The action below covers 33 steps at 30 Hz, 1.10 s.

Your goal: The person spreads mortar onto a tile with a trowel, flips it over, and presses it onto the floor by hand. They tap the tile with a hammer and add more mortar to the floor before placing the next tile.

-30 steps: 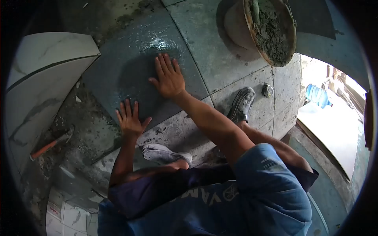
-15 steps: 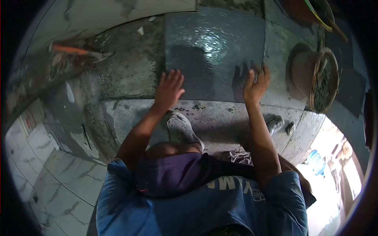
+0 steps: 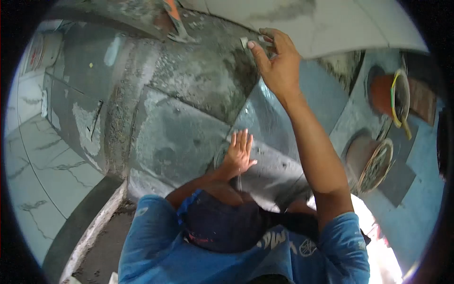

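Observation:
My left hand lies flat with fingers stretched at the near left corner of a shiny grey tile. My right hand reaches over the far side of that tile, thumb and fingers apart. Close to the right thumb is a small white chip, apparently on the rough floor. The right hand and forearm hide part of the tile. Rough, mortar-stained cement borders the tile on the left. A hammer-like tool with an orange handle rests farther left on this rough patch.
On the right stand a bucket of grey mortar and a reddish-orange bucket with a yellow-green band. A pale marbled slab spans the far side. Marbled white tiles line the left.
The view has turned, shifting the tile and tool. My right hand has moved far forward and left, to beside the white chip. My left hand now lies at the tile's near corner.

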Motion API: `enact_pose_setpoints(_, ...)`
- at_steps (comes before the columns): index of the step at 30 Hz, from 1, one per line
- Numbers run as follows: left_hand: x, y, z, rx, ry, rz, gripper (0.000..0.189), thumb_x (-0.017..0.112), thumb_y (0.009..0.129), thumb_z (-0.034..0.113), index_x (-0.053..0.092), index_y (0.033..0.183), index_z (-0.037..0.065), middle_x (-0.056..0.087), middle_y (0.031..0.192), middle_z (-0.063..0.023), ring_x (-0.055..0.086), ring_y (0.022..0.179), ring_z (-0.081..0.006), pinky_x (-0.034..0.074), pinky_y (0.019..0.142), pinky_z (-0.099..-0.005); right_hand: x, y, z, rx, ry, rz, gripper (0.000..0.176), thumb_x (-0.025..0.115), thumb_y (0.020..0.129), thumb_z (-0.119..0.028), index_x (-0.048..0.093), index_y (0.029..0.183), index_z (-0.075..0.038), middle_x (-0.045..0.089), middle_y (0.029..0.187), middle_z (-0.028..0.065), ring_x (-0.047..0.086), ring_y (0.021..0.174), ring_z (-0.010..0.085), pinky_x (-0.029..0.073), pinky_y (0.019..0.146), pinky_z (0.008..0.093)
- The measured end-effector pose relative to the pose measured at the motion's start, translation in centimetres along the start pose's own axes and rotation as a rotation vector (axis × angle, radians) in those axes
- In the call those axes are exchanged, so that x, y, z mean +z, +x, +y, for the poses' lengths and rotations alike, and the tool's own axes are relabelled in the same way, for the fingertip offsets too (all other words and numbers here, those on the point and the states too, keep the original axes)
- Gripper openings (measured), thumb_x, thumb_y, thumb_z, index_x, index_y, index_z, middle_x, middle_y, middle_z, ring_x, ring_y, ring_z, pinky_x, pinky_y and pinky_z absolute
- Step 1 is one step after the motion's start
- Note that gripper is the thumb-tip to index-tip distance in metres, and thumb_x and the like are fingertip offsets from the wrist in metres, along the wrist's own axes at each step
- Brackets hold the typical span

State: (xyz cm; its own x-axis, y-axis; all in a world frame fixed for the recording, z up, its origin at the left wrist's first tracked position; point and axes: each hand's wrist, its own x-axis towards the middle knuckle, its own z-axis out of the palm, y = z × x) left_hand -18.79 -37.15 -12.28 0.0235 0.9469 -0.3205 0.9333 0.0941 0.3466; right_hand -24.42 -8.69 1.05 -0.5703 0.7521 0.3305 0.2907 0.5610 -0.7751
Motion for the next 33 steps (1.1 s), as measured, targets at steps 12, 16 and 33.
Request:
enact_pose_setpoints(12,0.1,-0.4,-1.2,0.061,0.093,-0.016,0.093,0.057,0.086,0.061,0.034,0.145,-0.007,0.025,0.151,-0.0336,0.031,0.138,-0.0446,0.021,0.113,-0.0595,19.2,14.1,-2.9,0.178,0.074,-0.351,0.074,0.078,0.079,-0.038,0.050,0.129,0.009,0.062,0.119,0.0282,0.061,0.111,0.0375,0.049,0.094,0.0424)
enact_pose_setpoints(16,2.2,-0.2,-1.2,0.124,0.048,0.032,0.091,0.056,0.086,0.060,0.037,0.144,-0.007,0.033,0.149,-0.0306,0.036,0.136,-0.0425,0.024,0.113,-0.0568,25.0,15.5,-1.8,0.335,0.316,-0.402,0.064,0.074,0.083,-0.034,0.048,0.123,0.009,0.060,0.120,0.0277,0.060,0.112,0.0359,0.049,0.090,0.0432)
enact_pose_setpoints(33,0.0,-0.1,-1.4,0.082,-0.342,0.032,0.069,0.074,0.078,0.038,0.053,0.129,-0.003,0.045,0.138,-0.0258,0.039,0.134,-0.0412,0.032,0.109,-0.0552,5.5,-2.6,-6.1,-0.037,0.653,0.163,0.047,0.055,0.096,-0.023,0.038,0.127,0.009,0.054,0.110,0.0220,0.057,0.102,0.0344,0.048,0.088,0.0411)
